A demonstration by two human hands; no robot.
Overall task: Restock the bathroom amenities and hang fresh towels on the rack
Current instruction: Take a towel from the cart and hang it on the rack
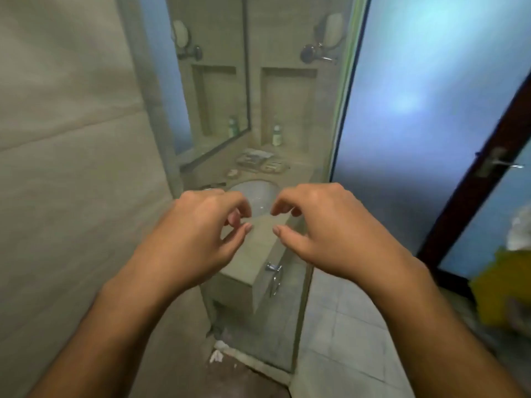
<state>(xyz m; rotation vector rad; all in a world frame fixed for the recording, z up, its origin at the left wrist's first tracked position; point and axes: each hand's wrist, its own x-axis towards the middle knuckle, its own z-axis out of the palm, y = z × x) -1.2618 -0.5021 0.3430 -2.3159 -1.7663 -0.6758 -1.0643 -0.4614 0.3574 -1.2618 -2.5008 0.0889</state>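
Left hand [201, 237], right hand [324, 225]: fingers [238, 205] slack, empty | amenity tray [260, 162] far, past basin [254, 193], midway between them

Items on the counter tray [276, 168] are too blurred to identify

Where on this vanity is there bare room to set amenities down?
Bare counter lies between the basin and the near edge, in view between the left hand and right hand. The niche is free right of the bottle. Behind the basin it is crowded: the tray fills that strip.
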